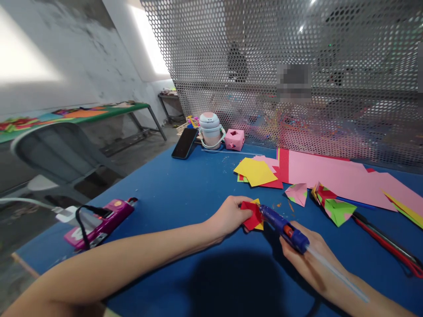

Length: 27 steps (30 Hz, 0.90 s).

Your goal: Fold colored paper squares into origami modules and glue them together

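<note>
Between the fingers and thumb of my left hand is a small folded paper piece, red in front with yellow behind. My right hand grips a blue glue gun whose nozzle meets the right edge of the red paper. A long clear glue stick sticks out of the gun's back end. Right of the paper lies a pink folded piece, and beyond it a green, red and pink folded paper. A stack of yellow paper squares lies farther back.
A magenta power strip with plugs lies at left. A phone, a white bottle and a pink paper box stand at the back. Pink sheets lie before a perforated metal screen. Scissors-like red handles are at right.
</note>
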Available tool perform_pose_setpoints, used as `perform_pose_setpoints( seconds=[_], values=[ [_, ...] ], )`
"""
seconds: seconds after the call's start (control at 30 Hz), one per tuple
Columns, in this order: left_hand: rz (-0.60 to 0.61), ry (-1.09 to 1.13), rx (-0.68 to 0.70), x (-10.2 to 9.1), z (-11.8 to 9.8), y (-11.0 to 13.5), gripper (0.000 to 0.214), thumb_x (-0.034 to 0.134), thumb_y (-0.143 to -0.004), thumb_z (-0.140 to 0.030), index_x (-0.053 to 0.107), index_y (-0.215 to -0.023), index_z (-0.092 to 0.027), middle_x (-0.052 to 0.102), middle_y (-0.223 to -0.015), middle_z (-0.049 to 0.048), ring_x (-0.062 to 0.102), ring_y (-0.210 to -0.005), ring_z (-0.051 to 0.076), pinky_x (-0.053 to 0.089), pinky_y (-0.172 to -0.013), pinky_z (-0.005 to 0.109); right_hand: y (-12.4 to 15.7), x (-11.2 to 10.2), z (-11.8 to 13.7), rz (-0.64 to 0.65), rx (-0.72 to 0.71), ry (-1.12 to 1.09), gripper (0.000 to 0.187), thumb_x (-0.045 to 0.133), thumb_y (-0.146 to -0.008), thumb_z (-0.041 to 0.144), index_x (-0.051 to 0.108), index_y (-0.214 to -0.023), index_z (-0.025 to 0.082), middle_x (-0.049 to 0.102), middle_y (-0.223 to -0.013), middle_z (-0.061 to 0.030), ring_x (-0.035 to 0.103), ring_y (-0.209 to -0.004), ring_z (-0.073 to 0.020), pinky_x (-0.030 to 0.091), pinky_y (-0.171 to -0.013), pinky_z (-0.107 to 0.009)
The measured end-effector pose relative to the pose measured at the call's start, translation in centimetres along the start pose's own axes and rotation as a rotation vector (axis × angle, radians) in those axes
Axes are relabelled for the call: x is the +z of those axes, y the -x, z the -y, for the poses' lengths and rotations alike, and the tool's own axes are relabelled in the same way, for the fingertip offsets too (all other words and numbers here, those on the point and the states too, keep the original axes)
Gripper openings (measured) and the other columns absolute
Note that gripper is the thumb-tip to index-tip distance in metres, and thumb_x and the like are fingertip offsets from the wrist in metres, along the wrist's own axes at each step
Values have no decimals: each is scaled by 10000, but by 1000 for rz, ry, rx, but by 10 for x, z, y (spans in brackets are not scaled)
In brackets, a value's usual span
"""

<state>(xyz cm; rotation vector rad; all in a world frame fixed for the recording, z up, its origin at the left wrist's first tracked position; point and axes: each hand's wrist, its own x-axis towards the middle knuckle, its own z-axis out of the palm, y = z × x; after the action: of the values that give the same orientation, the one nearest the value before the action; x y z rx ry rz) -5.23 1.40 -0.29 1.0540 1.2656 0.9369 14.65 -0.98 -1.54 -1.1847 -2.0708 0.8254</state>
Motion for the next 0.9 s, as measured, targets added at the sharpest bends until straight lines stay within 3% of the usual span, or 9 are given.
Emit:
perform_pose_setpoints(
  seconds=[0.17,0.9],
  values=[
    [19,10,-10,1,1,-3,238,459,-610,-16,643,-719,-118,594,-501,-30,507,-396,75,418,-398,174,-4,-8,11,-18,-15,92,187,463,-824,261,447,-645,211,506,-554,28,496,-473,-118,384,-449,-217],
    [56,-11,-13,2,0,-11,192,468,-627,-35,625,-692,-125,571,-484,-37,501,-389,74,418,-392,172,-6,-10,7,-3,-24,132,178,467,-812,246,448,-640,208,529,-553,28,518,-462,-120,394,-443,-217]
  ],
)
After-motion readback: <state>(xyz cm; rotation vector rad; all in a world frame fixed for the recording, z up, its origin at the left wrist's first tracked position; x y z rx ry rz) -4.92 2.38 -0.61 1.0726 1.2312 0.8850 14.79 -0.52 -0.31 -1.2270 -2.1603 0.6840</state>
